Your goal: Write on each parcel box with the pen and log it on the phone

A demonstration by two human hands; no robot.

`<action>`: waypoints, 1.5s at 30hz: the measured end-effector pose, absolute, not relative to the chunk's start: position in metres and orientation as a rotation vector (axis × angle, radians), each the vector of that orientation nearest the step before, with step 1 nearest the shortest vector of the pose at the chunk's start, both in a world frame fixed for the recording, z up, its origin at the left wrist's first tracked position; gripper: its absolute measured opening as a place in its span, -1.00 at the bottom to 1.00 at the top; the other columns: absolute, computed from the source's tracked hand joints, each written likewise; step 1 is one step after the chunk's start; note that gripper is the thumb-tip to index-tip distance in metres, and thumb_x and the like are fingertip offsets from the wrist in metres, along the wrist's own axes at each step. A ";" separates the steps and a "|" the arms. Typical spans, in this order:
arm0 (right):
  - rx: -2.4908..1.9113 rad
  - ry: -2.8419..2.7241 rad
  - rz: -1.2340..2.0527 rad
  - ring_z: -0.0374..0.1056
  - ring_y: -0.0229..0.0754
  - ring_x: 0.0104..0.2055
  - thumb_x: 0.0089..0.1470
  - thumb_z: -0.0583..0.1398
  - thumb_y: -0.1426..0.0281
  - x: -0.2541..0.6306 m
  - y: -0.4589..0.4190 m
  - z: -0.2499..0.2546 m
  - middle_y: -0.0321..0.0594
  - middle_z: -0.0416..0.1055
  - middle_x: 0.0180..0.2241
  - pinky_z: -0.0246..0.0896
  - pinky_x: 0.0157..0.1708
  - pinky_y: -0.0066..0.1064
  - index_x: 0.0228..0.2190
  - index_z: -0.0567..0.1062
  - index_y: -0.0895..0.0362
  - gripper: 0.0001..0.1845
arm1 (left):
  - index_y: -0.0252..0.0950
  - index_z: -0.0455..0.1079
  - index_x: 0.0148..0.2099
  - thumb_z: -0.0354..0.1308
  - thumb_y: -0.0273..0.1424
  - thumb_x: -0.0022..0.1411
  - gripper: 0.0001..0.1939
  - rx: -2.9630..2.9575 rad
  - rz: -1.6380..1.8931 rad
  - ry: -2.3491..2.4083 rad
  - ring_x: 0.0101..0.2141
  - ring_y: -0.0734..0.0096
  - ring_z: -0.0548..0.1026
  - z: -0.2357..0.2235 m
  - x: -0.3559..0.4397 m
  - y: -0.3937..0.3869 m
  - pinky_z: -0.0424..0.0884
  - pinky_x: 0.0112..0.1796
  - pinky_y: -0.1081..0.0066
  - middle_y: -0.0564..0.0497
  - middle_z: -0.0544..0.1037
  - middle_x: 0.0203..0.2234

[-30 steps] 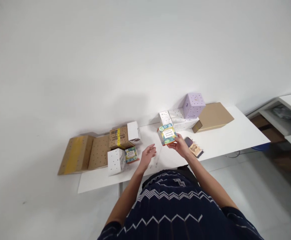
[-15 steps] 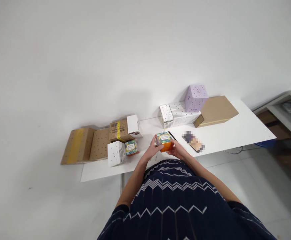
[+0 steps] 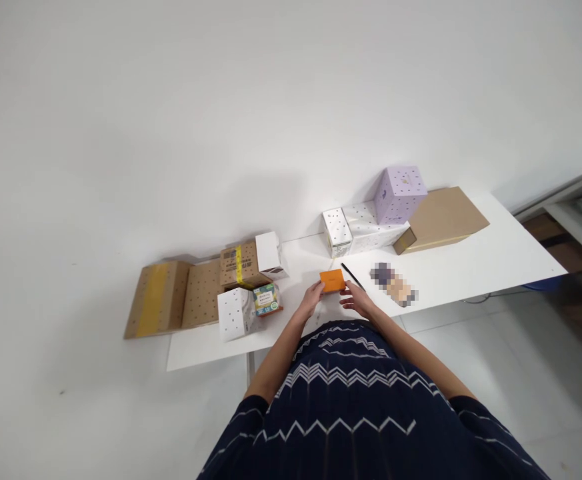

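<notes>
A small orange box (image 3: 333,281) is between my two hands over the front part of the white table, its plain orange face toward me. My left hand (image 3: 313,299) is closed on the box's left edge. On the opposite side, my right hand (image 3: 357,300) has its index finger and thumb at the right edge, with the other fingers spread below. A black pen-like stick (image 3: 353,277) lies just beyond my right hand. Left of my hands, a similar small box (image 3: 267,300) with a green and blue label sits beside a white dotted box (image 3: 233,315).
Brown cartons (image 3: 157,298) with yellow tape and a white box (image 3: 270,254) stand at the left. Along the wall are a small white dotted box (image 3: 338,230), a purple box (image 3: 401,193) and a flat brown carton (image 3: 448,220). A pixelated item (image 3: 393,284) lies at the right.
The orange box has been turned, so its labelled face no longer shows and a plain orange face does. My right hand's fingers have spread. The view has shifted slightly.
</notes>
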State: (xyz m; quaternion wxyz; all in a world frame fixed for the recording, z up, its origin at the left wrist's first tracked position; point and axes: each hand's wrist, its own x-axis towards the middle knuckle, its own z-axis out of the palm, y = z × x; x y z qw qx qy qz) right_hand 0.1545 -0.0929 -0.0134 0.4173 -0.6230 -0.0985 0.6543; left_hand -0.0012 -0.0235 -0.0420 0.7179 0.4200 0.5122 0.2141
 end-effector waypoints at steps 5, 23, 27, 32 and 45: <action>-1.573 -0.213 1.623 0.34 -0.32 -0.49 0.15 0.00 0.21 0.155 -0.094 -0.021 -0.21 0.30 -0.26 0.26 -0.52 -0.47 -0.18 0.33 0.11 -0.71 | -0.25 0.04 0.29 0.12 -0.24 0.12 -0.28 0.935 0.431 1.239 -0.09 0.27 0.43 -0.045 -0.005 -0.022 0.34 -0.10 0.29 -0.21 0.32 0.10; -1.815 -0.145 1.657 0.28 -0.34 -0.61 0.05 0.14 0.35 0.167 -0.117 -0.053 -0.28 0.30 -0.49 0.20 -0.58 -0.50 -0.34 0.35 0.16 -0.86 | -0.22 0.15 0.20 0.15 -0.52 0.05 -0.36 1.887 0.444 1.085 0.23 0.19 0.07 -0.051 -0.010 -0.022 0.08 0.18 0.20 -0.11 0.08 0.24; -1.866 -0.194 1.670 0.26 -0.34 -0.62 0.03 0.16 0.36 0.169 -0.116 -0.054 -0.29 0.31 -0.50 0.19 -0.59 -0.49 -0.35 0.36 0.17 -0.86 | -0.19 0.22 0.17 0.23 -0.47 0.02 -0.37 1.965 0.354 1.146 0.19 0.11 0.14 -0.046 -0.009 -0.017 0.17 0.13 0.17 -0.08 0.07 0.26; -1.897 -0.263 1.689 0.26 -0.35 -0.61 0.04 0.16 0.36 0.169 -0.110 -0.054 -0.30 0.31 -0.50 0.18 -0.60 -0.51 -0.34 0.35 0.17 -0.86 | -0.14 0.22 0.18 0.25 -0.41 0.05 -0.37 2.060 0.296 1.170 0.19 0.05 0.14 -0.039 -0.012 -0.016 0.20 0.11 0.13 -0.03 0.01 0.29; -1.905 -0.242 1.657 0.27 -0.34 -0.63 0.07 0.12 0.39 0.165 -0.116 -0.060 -0.28 0.32 -0.51 0.22 -0.59 -0.47 -0.37 0.35 0.17 -0.91 | -0.25 0.25 0.02 0.25 -0.53 0.01 -0.50 1.993 0.520 1.045 0.16 0.22 0.23 -0.059 -0.010 -0.015 0.21 0.12 0.22 -0.13 0.20 0.18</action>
